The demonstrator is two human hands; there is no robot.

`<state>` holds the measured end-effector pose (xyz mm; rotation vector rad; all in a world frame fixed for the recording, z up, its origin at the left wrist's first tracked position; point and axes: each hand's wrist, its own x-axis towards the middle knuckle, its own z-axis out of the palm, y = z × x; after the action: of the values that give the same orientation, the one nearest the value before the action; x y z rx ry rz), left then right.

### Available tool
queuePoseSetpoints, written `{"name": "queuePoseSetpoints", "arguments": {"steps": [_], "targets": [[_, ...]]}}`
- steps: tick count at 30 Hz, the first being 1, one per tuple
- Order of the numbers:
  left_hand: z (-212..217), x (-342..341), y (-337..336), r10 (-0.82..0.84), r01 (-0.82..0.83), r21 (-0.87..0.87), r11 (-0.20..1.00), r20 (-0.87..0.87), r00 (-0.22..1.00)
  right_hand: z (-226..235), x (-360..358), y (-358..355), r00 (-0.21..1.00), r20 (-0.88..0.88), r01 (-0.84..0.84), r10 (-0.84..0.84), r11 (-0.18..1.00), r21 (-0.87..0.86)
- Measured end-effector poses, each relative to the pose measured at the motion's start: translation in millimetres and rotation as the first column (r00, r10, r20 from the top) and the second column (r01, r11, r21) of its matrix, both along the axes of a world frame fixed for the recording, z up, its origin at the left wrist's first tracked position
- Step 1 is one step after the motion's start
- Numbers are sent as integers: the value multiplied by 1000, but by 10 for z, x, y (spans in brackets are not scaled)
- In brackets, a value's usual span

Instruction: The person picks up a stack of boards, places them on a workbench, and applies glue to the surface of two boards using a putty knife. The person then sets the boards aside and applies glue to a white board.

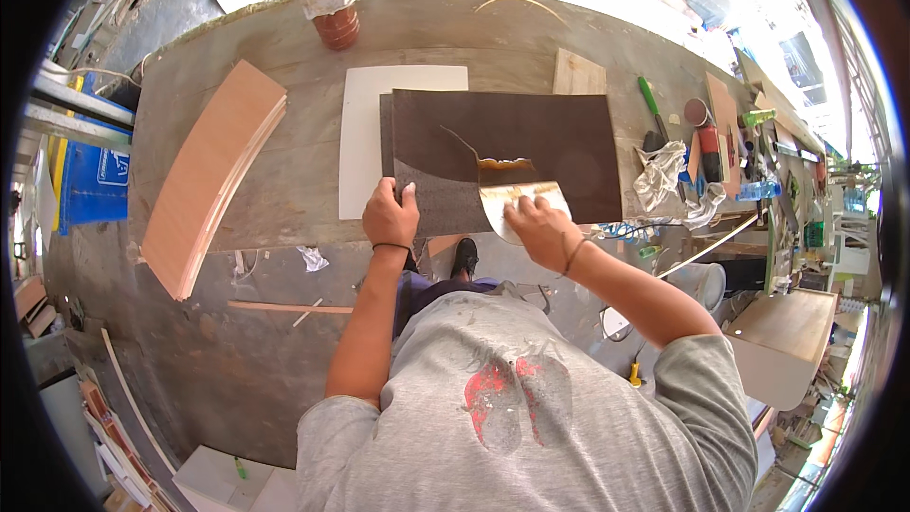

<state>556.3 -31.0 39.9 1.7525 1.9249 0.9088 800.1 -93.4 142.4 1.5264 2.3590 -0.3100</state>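
Head view, from the left: one stack of curved, pinkish-tan panels (213, 171) lies on the desk (315, 133), its layers too tight to count. Near the far edge stands one reddish-brown container (338, 27), its upper part coated with pale residue. Next comes one white sheet (359, 142), partly covered by the dark sheet (559, 123); a second dark edge shows beneath at its left, so I count at least two dark ones.

Two hands work there. The left hand (391, 212) has its fingers closed on the near-left corner of the dark sheet, which lies on the desk right before the person. To its right is one ridge of amber-brown paste (505, 163), with a thin line trailing from it. The right hand (543, 228) has its fingers pressed together on one white scraper (497, 210), just nearer than that ridge.

Spreading the paste over the dark sheet appears to be the step in hand; the next move seems to call for an even, low-angled stroke while the corner is kept steady.

Farther right are one pale wood piece (579, 73), one green-handled tool (649, 97) and one clear bottle (757, 191).
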Motion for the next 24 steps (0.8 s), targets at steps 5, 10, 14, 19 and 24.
{"name": "queuePoseSetpoints", "arguments": {"steps": [5,10,14,19,24], "targets": [[111,-55,19,-62,67,-119,991,48,997,415,-54,629,977,-194,85,-88,996,-20],[152,-117,23,-96,98,-71,993,31,995,32,-114,971,997,-69,-22,23,1000,20],[177,-160,71,-121,129,-142,981,62,991,155,57,713,999,-27,-25,22,993,-113],[195,-179,87,-144,154,-148,977,75,987,219,218,37,996,-31,76,-81,989,-129],[167,-199,105,-160,174,-126,977,113,981,388,167,-396,973,34,226,-226,930,-288]]}}
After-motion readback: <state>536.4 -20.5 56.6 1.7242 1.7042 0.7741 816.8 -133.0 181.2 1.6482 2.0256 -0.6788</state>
